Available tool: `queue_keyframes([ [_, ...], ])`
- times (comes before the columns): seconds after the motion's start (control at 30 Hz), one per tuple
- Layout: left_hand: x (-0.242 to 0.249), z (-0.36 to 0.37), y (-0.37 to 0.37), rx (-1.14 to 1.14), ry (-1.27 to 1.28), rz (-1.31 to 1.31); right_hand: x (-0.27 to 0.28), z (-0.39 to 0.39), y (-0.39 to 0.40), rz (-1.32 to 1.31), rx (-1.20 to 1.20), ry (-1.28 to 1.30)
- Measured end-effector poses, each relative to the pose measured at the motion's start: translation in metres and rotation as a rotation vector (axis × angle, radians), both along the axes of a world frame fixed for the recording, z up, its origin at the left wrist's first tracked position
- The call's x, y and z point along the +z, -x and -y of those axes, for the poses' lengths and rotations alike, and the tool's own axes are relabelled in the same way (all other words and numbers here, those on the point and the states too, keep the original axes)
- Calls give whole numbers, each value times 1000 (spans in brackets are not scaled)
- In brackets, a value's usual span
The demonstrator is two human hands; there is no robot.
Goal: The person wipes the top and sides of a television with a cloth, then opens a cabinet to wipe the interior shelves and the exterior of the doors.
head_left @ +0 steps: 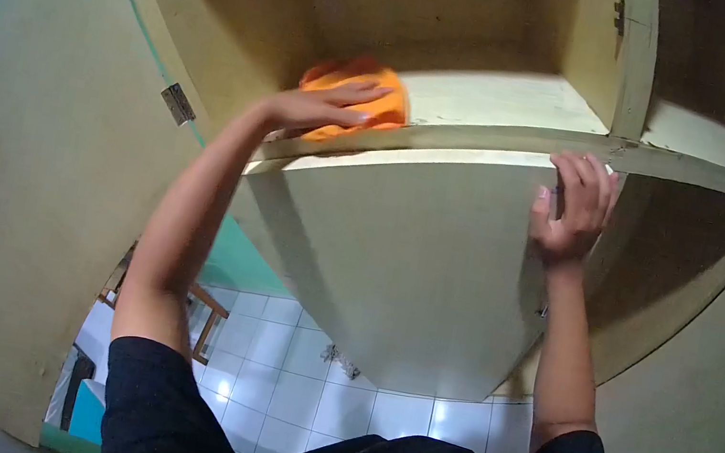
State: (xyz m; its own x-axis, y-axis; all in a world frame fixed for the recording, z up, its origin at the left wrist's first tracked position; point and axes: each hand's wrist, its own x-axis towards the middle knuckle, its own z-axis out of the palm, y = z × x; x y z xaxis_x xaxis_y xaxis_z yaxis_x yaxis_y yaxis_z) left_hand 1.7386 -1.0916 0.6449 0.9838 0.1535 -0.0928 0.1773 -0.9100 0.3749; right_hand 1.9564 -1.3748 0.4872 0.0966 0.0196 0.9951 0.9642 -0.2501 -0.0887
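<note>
My left hand (330, 107) lies with its fingers stretched out over an orange cloth (390, 107), pressing it onto the left end of a cabinet shelf (492, 99). The cloth is bunched under the palm, and its far edge is blurred. On the right, my right hand (580, 202) rests its fingers over the top edge of a pale cabinet door (409, 235), near that door's right corner. The thumb stays apart from the fingers, on the near face of the door.
A large open door (23, 118) with metal hinges (178, 104) stands on the left. An upright divider (637, 61) separates the compartments. Another door panel (694, 382) is at the right. Below are white floor tiles (302, 352) and a wooden stool or chair leg (206, 335).
</note>
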Motion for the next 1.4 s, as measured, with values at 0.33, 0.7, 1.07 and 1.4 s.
queue_keyframes([
  [0.33,-29,80,-183,-5,-236,139,-11,-15,-21,35,-3,5],
  [0.7,-33,-81,-77,519,176,-18,-11,-17,-23,43,-1,-1],
  [1.07,-22,-47,13,347,-62,93,-11,-18,-23,29,23,-22],
  [1.4,-14,91,-101,44,-150,21,-11,-16,-22,15,55,-15],
])
